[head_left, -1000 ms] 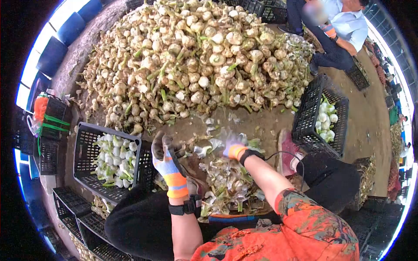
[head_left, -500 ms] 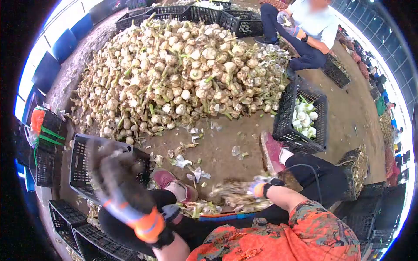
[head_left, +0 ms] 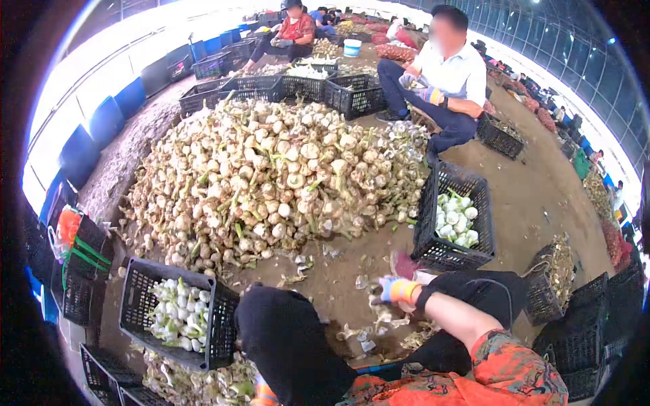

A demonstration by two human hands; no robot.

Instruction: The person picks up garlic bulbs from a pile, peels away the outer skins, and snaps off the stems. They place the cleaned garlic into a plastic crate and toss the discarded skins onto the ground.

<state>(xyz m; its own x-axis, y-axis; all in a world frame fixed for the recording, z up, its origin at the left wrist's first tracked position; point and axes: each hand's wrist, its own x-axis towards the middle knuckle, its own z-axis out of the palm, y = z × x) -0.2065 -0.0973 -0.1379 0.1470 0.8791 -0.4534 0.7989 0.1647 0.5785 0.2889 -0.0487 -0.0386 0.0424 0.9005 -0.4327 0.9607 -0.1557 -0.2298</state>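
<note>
My right hand [head_left: 398,291], in a glove with an orange cuff, is stretched out beyond my lap, over loose garlic skins [head_left: 382,321] on the ground. Its fingers are blurred, so I cannot make out what they hold. Of my left hand only the orange glove cuff [head_left: 265,392] shows at the bottom edge; my raised knee [head_left: 277,325] hides the rest. Near that knee stands a black crate [head_left: 220,318] with trimmed white garlic bulbs [head_left: 181,312] in it. Ahead lies a big heap of untrimmed garlic [head_left: 271,183].
A second crate [head_left: 487,223] of white bulbs stands beyond my right foot. A co-worker [head_left: 450,74] sits at the heap's far right, another person [head_left: 294,34] farther back. More crates [head_left: 355,95] line the heap's back; a crate of scraps [head_left: 552,277] is to my right.
My view has tilted up. My left hand has gone from over the left crate to behind my knee, uncovering the bulbs inside. My right hand has moved forward, away from my lap.
</note>
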